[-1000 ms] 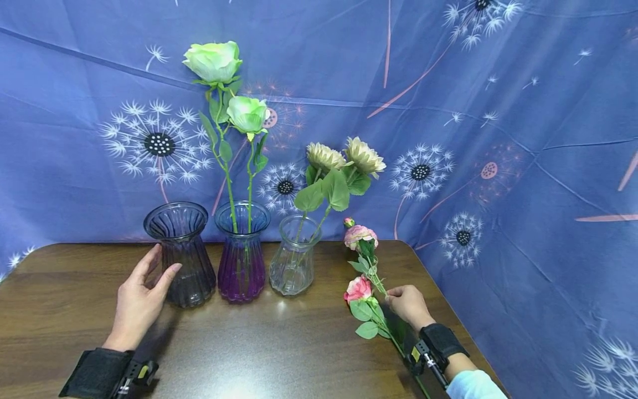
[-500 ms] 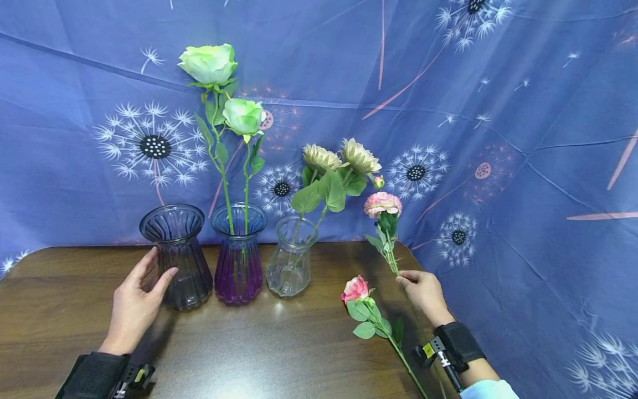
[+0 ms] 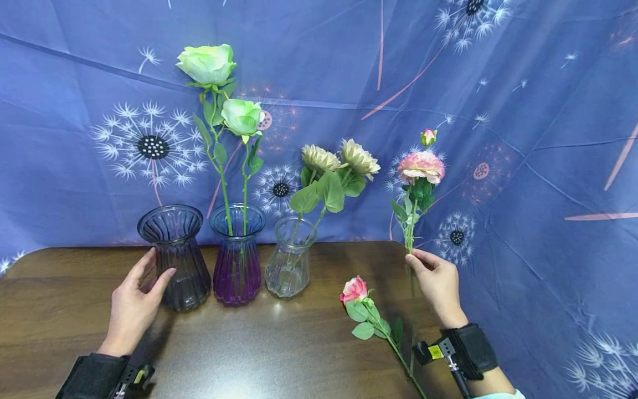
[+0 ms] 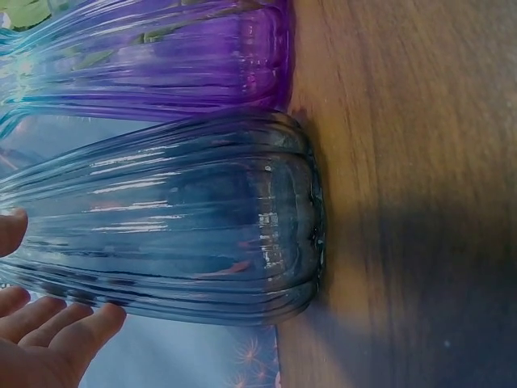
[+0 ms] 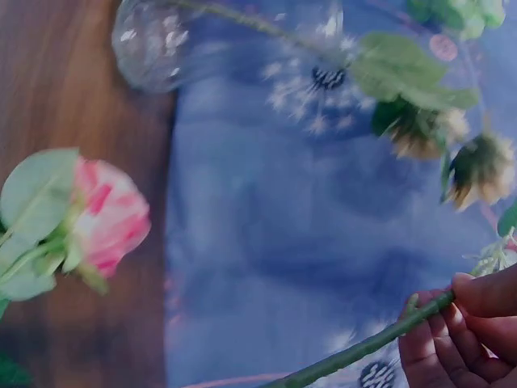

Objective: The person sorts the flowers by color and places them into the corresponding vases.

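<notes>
In the head view, my left hand [image 3: 133, 303] rests against the left side of a dark grey glass vase [image 3: 183, 277], thumb at its front. In the left wrist view the spread, relaxed fingers [image 4: 90, 333] lie along the ribbed vase [image 4: 178, 218]. My right hand [image 3: 440, 285] pinches the stem of a pink peony [image 3: 421, 168] and holds it upright at the table's right side. Its green stem [image 5: 355, 352] runs between thumb and fingers in the right wrist view. A pink rose [image 3: 355, 289] lies on the table, left of the right hand.
A purple glass vase [image 3: 237, 274] with two green roses [image 3: 206, 65] stands beside the grey vase. Right of it is a clear glass vase [image 3: 287, 272] holding two cream flowers [image 3: 359, 159]. A blue dandelion-print cloth [image 3: 319, 66] hangs behind the wooden table [image 3: 279, 343].
My right hand has lifted the peony up and to the right, from slanting near the rose to upright. The left hand has stayed at the grey vase; the head view has shifted slightly.
</notes>
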A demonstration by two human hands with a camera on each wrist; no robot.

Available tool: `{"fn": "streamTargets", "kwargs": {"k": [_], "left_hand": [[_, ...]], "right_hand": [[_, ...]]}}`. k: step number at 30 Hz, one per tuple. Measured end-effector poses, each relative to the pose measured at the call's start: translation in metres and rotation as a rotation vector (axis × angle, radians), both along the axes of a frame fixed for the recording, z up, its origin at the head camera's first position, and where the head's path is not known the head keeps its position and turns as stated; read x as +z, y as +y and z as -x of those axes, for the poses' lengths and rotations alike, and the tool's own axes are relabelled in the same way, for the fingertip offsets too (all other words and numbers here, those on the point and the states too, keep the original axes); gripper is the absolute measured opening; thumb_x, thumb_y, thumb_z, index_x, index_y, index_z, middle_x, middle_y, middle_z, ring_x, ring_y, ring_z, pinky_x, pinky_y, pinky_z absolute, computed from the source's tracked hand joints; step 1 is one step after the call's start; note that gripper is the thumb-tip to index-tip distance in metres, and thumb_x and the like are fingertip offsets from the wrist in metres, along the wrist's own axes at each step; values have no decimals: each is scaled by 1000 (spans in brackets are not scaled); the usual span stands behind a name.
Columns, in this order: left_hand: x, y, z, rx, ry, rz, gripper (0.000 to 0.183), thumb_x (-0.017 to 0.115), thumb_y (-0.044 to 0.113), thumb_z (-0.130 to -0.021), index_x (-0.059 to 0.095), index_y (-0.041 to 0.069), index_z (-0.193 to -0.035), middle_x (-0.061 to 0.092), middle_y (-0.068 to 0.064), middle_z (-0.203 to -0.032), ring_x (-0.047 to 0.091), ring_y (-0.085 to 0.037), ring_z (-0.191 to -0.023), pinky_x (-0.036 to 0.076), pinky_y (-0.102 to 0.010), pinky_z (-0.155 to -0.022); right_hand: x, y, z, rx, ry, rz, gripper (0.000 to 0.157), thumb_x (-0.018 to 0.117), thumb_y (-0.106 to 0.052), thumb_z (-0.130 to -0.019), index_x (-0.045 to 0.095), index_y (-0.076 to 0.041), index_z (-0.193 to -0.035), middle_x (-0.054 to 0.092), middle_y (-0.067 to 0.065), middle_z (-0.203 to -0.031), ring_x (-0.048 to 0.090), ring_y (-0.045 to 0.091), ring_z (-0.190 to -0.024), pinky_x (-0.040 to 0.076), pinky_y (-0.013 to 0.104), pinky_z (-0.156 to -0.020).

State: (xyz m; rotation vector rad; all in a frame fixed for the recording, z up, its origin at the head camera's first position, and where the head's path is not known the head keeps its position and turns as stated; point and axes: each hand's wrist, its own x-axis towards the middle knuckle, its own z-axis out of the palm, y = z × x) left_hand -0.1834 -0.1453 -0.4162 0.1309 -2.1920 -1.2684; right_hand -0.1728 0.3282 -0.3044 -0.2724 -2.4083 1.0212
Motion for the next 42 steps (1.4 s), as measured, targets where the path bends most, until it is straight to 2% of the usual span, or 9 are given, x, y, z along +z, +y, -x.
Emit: {"fn": "streamTargets", "kwargs": {"k": [5,9,10,12,16,18,25,35,42], "left_hand": [[0,-1,-1,-6,-20,22,58,66,19,-88,43,9,-140,53,-22,-133,57,-40,-111,34,8,-78],[1,0,0,4,-24,18,57,66,19,-88,44,10,-139,54,-20,-132,59,-30,-113,35,7,-78],[1,0,0,9,-26,17,57,67,19,-87,45,11,-139,54,-20,-132,59,-22,-113,36,7,-79],[1,0,0,10,-20,18,57,67,18,-87,45,10,-139,55,-20,-131,59,-21,-113,36,7,-78],[1,1,-1,3,-15,25,57,67,18,-87,44,9,-139,54,-21,-131,59,-33,-111,35,8,-77],[1,1,-1,-6,-12,22,57,66,18,-88,44,8,-139,54,-21,-132,57,-41,-110,34,8,-78],[1,0,0,-11,-22,-2,57,66,19,-88,43,10,-140,52,-20,-134,55,-42,-112,35,7,-79],[-1,0,2,-5,-27,-10,57,67,18,-87,45,11,-139,54,-22,-132,56,-41,-113,34,9,-77],[0,-1,1,-10,-28,-12,56,67,18,-87,45,11,-139,54,-23,-131,56,-42,-114,35,8,-77]], "right_hand": [[12,-19,-10,43,70,63,24,65,-14,-88,69,-1,-108,70,22,-98,55,-14,-62,47,7,-60],[22,-36,-17,100,130,104,23,65,-11,-88,69,0,-107,72,18,-92,59,-11,-62,50,10,-60],[24,-40,-18,108,144,112,22,66,-11,-87,69,0,-106,73,14,-88,59,-10,-62,51,10,-59],[29,-49,-21,131,172,127,21,67,-9,-86,70,1,-104,73,3,-82,61,-7,-63,52,12,-59],[36,-68,-27,178,210,150,19,68,-6,-84,71,1,-101,65,-20,-75,63,-4,-64,51,12,-60],[39,-77,-29,219,227,168,18,69,-4,-83,71,3,-100,63,-24,-75,63,-2,-65,51,11,-60],[47,-116,-29,393,263,272,18,68,3,-81,69,8,-98,69,14,-84,63,0,-63,53,15,-59],[66,-171,-20,595,293,259,18,69,2,-80,69,8,-96,69,22,-87,62,1,-66,54,18,-63],[86,-204,-4,689,373,264,20,67,0,-82,68,9,-99,70,22,-89,68,20,-68,57,25,-63]]}}
